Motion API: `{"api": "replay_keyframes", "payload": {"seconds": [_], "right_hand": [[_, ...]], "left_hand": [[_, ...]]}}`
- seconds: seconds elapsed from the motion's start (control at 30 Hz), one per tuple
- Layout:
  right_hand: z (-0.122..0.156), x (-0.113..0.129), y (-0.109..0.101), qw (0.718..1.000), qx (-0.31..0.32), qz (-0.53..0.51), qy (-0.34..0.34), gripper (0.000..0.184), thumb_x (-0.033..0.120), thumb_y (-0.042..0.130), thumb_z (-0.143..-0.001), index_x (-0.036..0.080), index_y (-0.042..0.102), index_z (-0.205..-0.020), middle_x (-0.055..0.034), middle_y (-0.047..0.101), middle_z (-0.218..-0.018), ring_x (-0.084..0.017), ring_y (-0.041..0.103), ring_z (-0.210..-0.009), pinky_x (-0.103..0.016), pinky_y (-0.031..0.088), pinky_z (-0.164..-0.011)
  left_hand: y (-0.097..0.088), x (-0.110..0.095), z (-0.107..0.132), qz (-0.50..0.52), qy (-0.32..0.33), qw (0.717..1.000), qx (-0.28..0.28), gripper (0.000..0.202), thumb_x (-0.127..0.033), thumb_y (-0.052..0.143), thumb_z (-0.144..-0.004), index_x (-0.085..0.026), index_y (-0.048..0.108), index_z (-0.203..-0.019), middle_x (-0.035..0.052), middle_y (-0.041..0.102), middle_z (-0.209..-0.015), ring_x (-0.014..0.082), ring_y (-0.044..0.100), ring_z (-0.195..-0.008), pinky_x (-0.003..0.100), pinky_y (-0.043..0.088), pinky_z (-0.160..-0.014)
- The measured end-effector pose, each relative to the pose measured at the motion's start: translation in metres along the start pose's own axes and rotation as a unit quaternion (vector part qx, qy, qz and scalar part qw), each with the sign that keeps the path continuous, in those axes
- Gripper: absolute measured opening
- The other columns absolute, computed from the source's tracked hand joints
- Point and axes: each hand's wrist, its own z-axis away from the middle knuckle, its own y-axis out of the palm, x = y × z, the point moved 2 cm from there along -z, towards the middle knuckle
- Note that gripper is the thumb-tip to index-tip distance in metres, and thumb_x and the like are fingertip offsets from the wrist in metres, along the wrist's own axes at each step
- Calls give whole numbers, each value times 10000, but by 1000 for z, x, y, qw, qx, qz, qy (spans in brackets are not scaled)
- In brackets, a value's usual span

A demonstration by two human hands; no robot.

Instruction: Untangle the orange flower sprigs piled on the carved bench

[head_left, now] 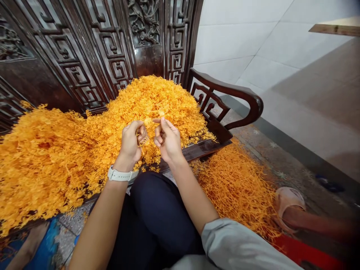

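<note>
My left hand (131, 141), with a pale watch strap on its wrist, is closed, its thumb and fingers pinching a small yellow artificial flower piece (147, 121). Beside it, my right hand (169, 140) is closed too, thumb and forefinger pressed together on another yellow flower piece (161, 112). Thin yellow strands show under the left fingers. Both hands are raised in front of a large heap of orange-yellow flower pieces (157, 90), which blurs into the pieces' outlines. Exactly how the two held pieces join or touch, I cannot tell.
The heap lies on a dark carved wooden bench (194, 150) with a curved armrest (239, 92) at right. A pile of orange stems (239, 183) covers the floor near another person's sandalled foot (289, 206). A bare foot (30, 240) shows at lower left.
</note>
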Motion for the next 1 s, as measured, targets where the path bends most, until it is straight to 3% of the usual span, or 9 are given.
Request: {"api": "replay_keyframes", "payload": {"seconds": [0.13,0.23,0.3,0.4,0.47,0.67,0.8,0.9,1.0], "right_hand": [[-6,-1,-5,998,-22,-54,23,389,592,725,-889,259,719,-1089,11,533,-770,-103,410,-603,-254,413,-555],[-3,-4,3,999,-23,-47,0,390,557,699,-905,284,722,-1181,-45,659,-1012,-147,579,-817,-272,511,-692],[3,-6,10,999,-34,-1,-40,335,545,676,-920,276,739,-1110,-61,686,-1103,-171,605,-903,-290,526,-739],[12,-9,16,986,-67,72,-132,321,563,629,-963,252,705,-929,-59,692,-1033,-182,613,-929,-313,535,-827],[16,-9,17,974,-78,114,-178,341,570,582,-1004,253,665,-910,-50,679,-983,-182,617,-932,-326,527,-887],[18,-11,6,921,-111,282,-243,370,522,550,-1060,242,526,-819,2,593,-774,-137,510,-680,-318,406,-692],[13,-15,1,892,-114,313,-304,395,518,525,-1078,227,493,-812,40,508,-686,-101,430,-580,-299,332,-596],[9,-13,2,902,-75,294,-306,463,531,500,-1085,219,440,-749,44,453,-656,-93,413,-584,-286,330,-583],[7,-7,5,937,-3,238,-256,501,561,513,-1071,224,401,-716,49,411,-625,-90,403,-564,-269,342,-547]], "left_hand": [[5,4,3,-73,12,995,65,393,-280,634,-812,-193,464,-469,-22,358,-471,86,315,-453,267,270,-488],[10,8,5,-137,103,985,30,380,-222,626,-815,-186,471,-470,-18,402,-485,96,359,-488,271,289,-521],[13,9,7,-165,148,975,0,386,-207,613,-846,-189,466,-490,-25,400,-494,100,355,-497,276,290,-530],[16,10,10,-216,178,960,-22,425,-214,605,-905,-189,422,-522,-31,365,-518,103,315,-506,286,240,-522],[18,11,12,-251,194,948,-36,439,-237,607,-944,-188,410,-554,-31,357,-545,106,314,-524,293,229,-529],[17,17,14,-293,206,928,-100,425,-286,568,-1019,-195,424,-629,-29,420,-574,112,355,-544,305,248,-548],[16,22,9,-293,215,928,-84,473,-364,608,-1017,-193,407,-625,-33,405,-570,107,345,-543,290,241,-535],[16,23,4,-221,188,956,-33,577,-541,612,-1013,-192,402,-603,-32,375,-560,96,313,-524,269,234,-498],[16,22,3,-96,112,989,7,650,-661,695,-924,-201,386,-584,-59,303,-518,70,248,-457,239,203,-428]]}}
